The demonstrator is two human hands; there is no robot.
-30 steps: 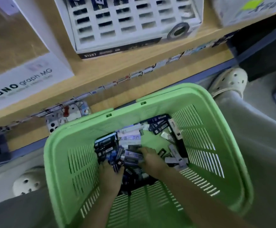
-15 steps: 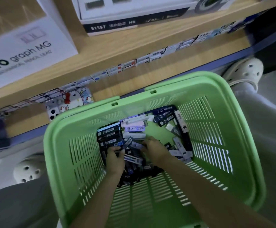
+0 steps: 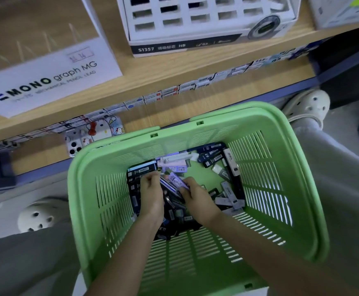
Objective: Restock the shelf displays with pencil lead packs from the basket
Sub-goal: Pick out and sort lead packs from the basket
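A green plastic basket (image 3: pixel 281 167) sits between my knees, its bottom covered with several black, white and lilac pencil lead packs (image 3: pixel 212 155). Both my hands are down inside it. My right hand (image 3: pixel 197 201) pinches a lilac lead pack (image 3: pixel 177 181) that points up and to the left. My left hand (image 3: pixel 151 193) has curled fingers on the dark packs next to it; what it grips is hidden. On the wooden shelf above stand a white slotted display box (image 3: pixel 206 22) marked HB and a white MONO graph MG display box (image 3: pixel 52 75).
A row of price labels (image 3: pixel 174 90) runs along the shelf edge. A phone in a cartoon case (image 3: pixel 93 133) lies on the lower shelf beside the basket's far left corner. My white clogs (image 3: pixel 309 105) (image 3: pixel 37 216) flank the basket on the floor.
My hands have drawn together at the middle of the basket, and the right one has lifted a lilac pack out of the pile. My view shifted.
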